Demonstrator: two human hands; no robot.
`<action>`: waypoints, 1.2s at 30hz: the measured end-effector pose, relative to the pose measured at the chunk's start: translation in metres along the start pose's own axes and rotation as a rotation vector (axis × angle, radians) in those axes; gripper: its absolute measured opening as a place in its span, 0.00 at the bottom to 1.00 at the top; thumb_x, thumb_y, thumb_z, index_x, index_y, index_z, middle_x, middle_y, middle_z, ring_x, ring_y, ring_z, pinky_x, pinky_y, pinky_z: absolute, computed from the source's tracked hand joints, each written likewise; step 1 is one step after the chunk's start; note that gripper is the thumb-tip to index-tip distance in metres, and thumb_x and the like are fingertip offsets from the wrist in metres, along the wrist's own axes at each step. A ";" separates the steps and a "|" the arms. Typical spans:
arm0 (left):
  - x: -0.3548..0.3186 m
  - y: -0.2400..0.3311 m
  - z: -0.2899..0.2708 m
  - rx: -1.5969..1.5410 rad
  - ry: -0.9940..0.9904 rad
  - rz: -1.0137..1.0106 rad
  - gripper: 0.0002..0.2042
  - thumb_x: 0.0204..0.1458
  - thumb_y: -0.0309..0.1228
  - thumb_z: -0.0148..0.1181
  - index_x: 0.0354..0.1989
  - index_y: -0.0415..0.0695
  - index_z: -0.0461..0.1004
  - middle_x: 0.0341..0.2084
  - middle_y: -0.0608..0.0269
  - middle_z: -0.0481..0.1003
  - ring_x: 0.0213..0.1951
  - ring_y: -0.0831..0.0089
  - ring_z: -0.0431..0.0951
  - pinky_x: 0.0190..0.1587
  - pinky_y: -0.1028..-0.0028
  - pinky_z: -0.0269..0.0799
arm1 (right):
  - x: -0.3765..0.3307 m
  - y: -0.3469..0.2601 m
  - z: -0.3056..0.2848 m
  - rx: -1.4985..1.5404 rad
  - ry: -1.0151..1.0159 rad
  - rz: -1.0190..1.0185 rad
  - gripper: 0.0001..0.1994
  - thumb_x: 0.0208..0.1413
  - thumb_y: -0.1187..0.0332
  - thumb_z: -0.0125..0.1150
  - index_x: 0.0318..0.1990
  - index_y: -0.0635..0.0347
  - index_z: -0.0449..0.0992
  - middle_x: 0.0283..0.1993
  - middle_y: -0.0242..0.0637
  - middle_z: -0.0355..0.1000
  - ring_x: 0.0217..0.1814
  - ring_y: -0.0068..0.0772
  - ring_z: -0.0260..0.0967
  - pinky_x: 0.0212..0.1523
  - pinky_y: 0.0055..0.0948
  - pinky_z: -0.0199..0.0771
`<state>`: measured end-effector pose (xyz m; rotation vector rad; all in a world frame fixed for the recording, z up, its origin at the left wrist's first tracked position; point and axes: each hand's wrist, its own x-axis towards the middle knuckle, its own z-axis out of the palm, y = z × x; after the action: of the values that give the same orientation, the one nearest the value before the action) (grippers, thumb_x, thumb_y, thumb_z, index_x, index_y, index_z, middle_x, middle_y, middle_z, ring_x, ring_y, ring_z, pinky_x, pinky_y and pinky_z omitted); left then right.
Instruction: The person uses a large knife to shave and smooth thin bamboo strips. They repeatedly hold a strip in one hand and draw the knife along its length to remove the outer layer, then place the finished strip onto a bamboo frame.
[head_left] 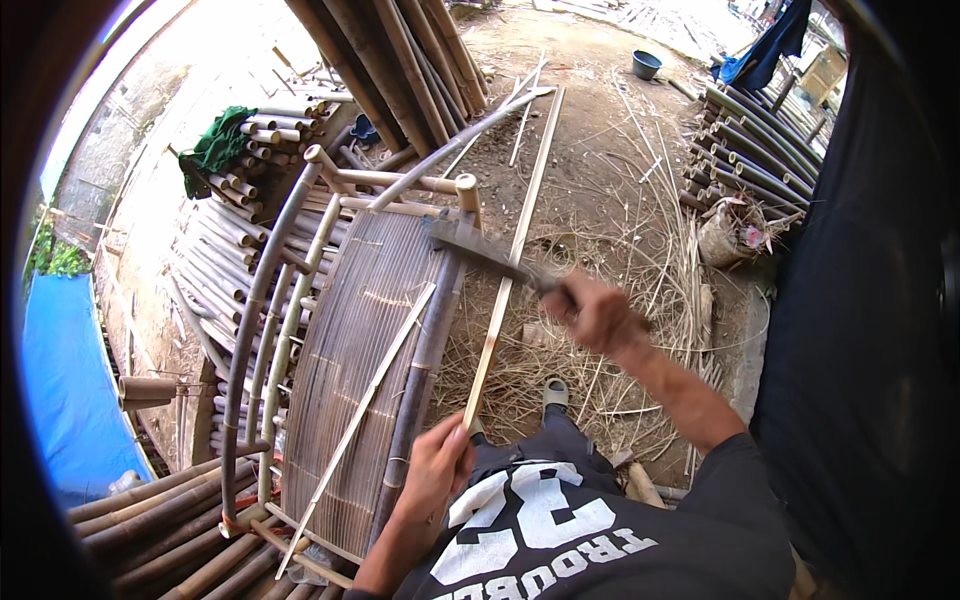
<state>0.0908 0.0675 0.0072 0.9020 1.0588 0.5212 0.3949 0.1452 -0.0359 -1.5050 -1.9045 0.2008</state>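
Note:
My left hand (440,462) is closed around the lower end of a long, pale bamboo strip (520,230), which reaches away from me over the ground. My right hand (598,315) grips the handle of a machete (475,250). Its dark, broad blade points left, lying across the view of the strip and ending over the far right corner of a bamboo bench (345,300). Whether the blade touches the bench or strip I cannot tell. A second thin bamboo strip (365,410) lies diagonally on the slatted seat.
Bamboo poles lean in a bundle (400,60) behind the bench. Cut poles are stacked at left (215,260) and far right (750,150). Loose shavings (640,270) litter the ground by my feet. A dark bucket (646,65) stands farther back; a blue tarp (70,370) lies at left.

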 end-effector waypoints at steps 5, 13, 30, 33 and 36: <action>0.033 0.033 0.023 -0.114 0.009 0.002 0.16 0.65 0.33 0.47 0.56 0.36 0.69 0.14 0.72 0.65 0.12 0.87 0.59 0.13 0.84 0.53 | -0.015 -0.059 0.024 -0.034 -0.008 -0.239 0.29 0.60 0.36 0.43 0.24 0.53 0.66 0.15 0.31 0.64 0.12 0.27 0.62 0.14 0.31 0.70; 0.017 0.012 0.030 -0.077 0.018 0.048 0.16 0.65 0.31 0.48 0.57 0.35 0.69 0.14 0.75 0.62 0.14 0.88 0.57 0.16 0.85 0.51 | -0.014 -0.021 0.013 -0.060 -0.045 0.026 0.32 0.59 0.33 0.38 0.27 0.55 0.66 0.15 0.33 0.65 0.13 0.29 0.66 0.13 0.33 0.70; -0.112 -0.026 -0.026 0.128 0.023 -0.118 0.20 0.62 0.36 0.53 0.53 0.30 0.72 0.17 0.73 0.65 0.20 0.86 0.59 0.23 0.83 0.51 | 0.024 0.085 -0.069 -0.307 0.030 0.332 0.33 0.58 0.30 0.33 0.29 0.52 0.68 0.12 0.23 0.57 0.10 0.16 0.52 0.08 0.26 0.55; -0.125 -0.036 -0.038 0.177 0.007 -0.135 0.22 0.60 0.40 0.54 0.53 0.32 0.72 0.20 0.73 0.68 0.21 0.86 0.62 0.24 0.83 0.54 | 0.031 0.093 -0.084 -0.378 0.084 0.318 0.33 0.60 0.31 0.33 0.30 0.52 0.70 0.13 0.25 0.59 0.12 0.20 0.57 0.10 0.27 0.57; -0.141 -0.054 -0.059 0.055 -0.028 -0.251 0.19 0.60 0.35 0.53 0.53 0.32 0.72 0.26 0.75 0.71 0.24 0.86 0.65 0.25 0.83 0.57 | 0.033 0.139 -0.105 -0.204 0.109 0.644 0.35 0.59 0.30 0.32 0.28 0.52 0.73 0.14 0.28 0.64 0.16 0.27 0.65 0.12 0.31 0.62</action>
<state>-0.0247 -0.0452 0.0228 0.8073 1.1465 0.2708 0.5655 0.1891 -0.0147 -2.1870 -1.3320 0.2083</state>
